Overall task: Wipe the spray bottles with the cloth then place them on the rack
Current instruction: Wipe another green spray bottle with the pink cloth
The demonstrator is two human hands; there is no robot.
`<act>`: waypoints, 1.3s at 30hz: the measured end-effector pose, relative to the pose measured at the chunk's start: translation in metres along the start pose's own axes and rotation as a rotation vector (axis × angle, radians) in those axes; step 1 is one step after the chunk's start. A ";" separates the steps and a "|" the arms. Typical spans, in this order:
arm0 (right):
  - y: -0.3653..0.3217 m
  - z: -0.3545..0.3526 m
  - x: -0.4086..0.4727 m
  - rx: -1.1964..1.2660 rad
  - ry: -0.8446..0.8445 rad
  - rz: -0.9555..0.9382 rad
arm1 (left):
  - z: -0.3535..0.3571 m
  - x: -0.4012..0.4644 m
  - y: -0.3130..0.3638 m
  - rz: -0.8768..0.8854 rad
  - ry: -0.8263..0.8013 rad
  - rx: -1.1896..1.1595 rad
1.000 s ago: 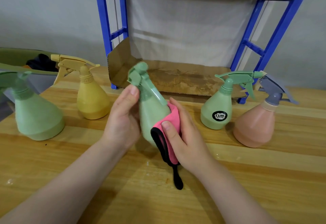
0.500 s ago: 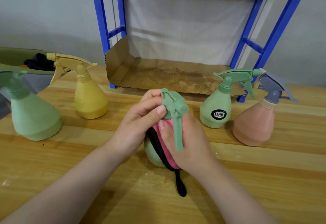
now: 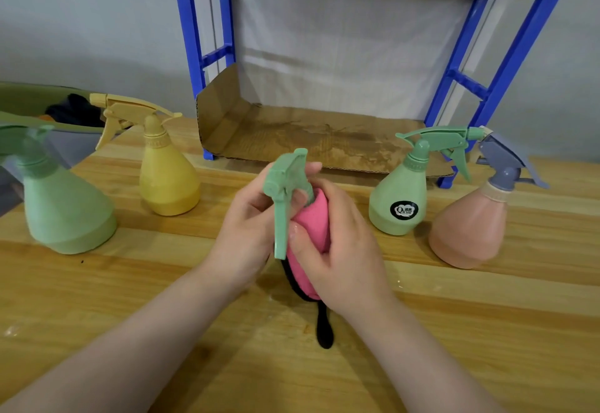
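My left hand (image 3: 246, 227) grips the green spray bottle (image 3: 285, 185) by its trigger head above the table (image 3: 454, 331) while my right hand (image 3: 337, 250) clutches the pink cloth (image 3: 313, 221) around it; the standing green bottle (image 3: 397, 200) reads "Qinar".

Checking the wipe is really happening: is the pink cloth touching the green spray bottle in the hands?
Touching. The head view shows the right hand pressing the pink cloth against the green spray bottle.
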State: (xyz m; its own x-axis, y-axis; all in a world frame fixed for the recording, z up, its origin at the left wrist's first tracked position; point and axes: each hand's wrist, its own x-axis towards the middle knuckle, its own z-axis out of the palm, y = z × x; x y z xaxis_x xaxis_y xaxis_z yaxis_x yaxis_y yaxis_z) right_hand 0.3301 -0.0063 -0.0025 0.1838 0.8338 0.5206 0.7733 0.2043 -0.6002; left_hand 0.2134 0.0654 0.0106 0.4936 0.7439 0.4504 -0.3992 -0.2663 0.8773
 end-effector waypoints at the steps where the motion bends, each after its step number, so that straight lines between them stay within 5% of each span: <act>1: 0.001 -0.001 0.000 -0.002 -0.015 0.012 | 0.000 0.000 0.002 -0.008 0.022 -0.039; 14: 0.011 0.005 -0.003 0.438 -0.159 0.082 | -0.024 0.016 0.013 -0.043 0.429 -0.394; 32: 0.001 -0.010 0.002 0.417 -0.210 0.009 | -0.010 0.003 0.002 -0.139 -0.032 -0.112; 39: -0.002 -0.009 0.002 0.611 -0.237 0.148 | -0.008 -0.001 0.000 -0.146 0.000 -0.107</act>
State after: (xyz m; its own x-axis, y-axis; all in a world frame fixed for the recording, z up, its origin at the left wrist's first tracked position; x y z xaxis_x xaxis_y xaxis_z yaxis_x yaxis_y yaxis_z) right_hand 0.3346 -0.0101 0.0051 0.0696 0.9512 0.3005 0.2547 0.2743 -0.9273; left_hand 0.2066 0.0698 0.0086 0.5525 0.7698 0.3195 -0.4028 -0.0890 0.9110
